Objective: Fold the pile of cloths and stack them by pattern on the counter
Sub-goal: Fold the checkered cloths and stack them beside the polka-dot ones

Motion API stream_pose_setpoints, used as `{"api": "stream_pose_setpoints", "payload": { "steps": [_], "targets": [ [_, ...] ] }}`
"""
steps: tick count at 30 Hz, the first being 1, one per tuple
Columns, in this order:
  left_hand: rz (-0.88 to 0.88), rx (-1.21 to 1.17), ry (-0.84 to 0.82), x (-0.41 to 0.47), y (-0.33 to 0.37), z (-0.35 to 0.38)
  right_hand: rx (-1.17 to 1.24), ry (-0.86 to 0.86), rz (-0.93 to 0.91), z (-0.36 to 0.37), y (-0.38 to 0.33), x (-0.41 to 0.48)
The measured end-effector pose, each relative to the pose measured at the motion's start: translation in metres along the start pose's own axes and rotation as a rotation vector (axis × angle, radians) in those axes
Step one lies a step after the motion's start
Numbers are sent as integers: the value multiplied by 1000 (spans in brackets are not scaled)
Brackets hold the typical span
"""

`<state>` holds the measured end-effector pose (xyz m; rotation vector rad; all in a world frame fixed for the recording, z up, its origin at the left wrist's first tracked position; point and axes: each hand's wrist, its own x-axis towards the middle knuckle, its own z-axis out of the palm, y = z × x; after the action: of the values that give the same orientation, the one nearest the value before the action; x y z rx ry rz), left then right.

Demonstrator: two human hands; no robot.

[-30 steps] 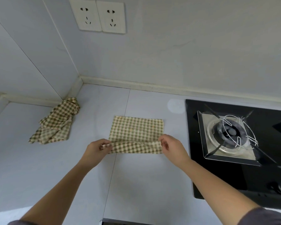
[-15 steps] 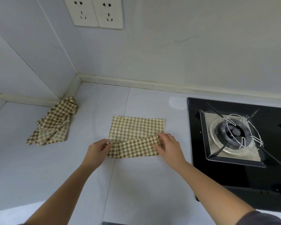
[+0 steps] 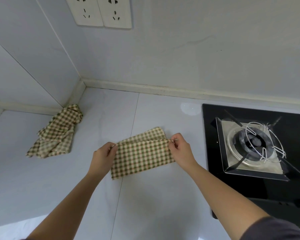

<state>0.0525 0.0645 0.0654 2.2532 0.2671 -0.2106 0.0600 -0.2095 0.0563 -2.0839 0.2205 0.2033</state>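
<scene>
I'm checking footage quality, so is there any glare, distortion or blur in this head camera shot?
Head view: a pale glare patch sits on the grey counter beside the black glass gas hob; wide-angle distortion bows the wall edges; the green checked cloth held in both hands looks sharp, with soft shadows under the forearms.

bare counter [image 3: 145, 205] lay open below both hands; the stove [image 3: 253, 149] blocked the right hand's [image 3: 180, 151] outer side.
</scene>
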Motion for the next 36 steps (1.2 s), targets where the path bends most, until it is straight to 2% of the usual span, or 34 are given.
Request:
{"api": "stream_pose_setpoints", "payload": {
  "steps": [5,8,10,14,21,23,25,26,28,31,36],
  "targets": [
    [-170,54,59,13,6,12,-191,-58,-30,15,-19,38],
    [-249,29,121,11,5,17,-475,-56,-86,25,-26,56],
    [-284,10,177,10,4,19,-631,-55,-116,29,-28,64],
    [-302,49,246,12,2,19,-772,-63,-144,35,-27,70],
    [-233,218,261,4,1,21,-788,-83,-213,35,-24,63],
    [-99,365,347,0,-3,21,-786,9,-271,33,-25,62],
    [94,518,398,-5,-5,29,-783,104,-418,38,-25,57],
    [184,542,362,-8,-5,36,-762,104,-500,45,-23,51],
    [301,584,192,-17,-7,55,-744,-12,-604,64,-12,33],
    [254,720,-12,-26,-25,74,-910,-189,-540,77,14,18],
    [219,795,14,-25,-30,64,-1059,-355,-450,52,8,39]
  ]
}}
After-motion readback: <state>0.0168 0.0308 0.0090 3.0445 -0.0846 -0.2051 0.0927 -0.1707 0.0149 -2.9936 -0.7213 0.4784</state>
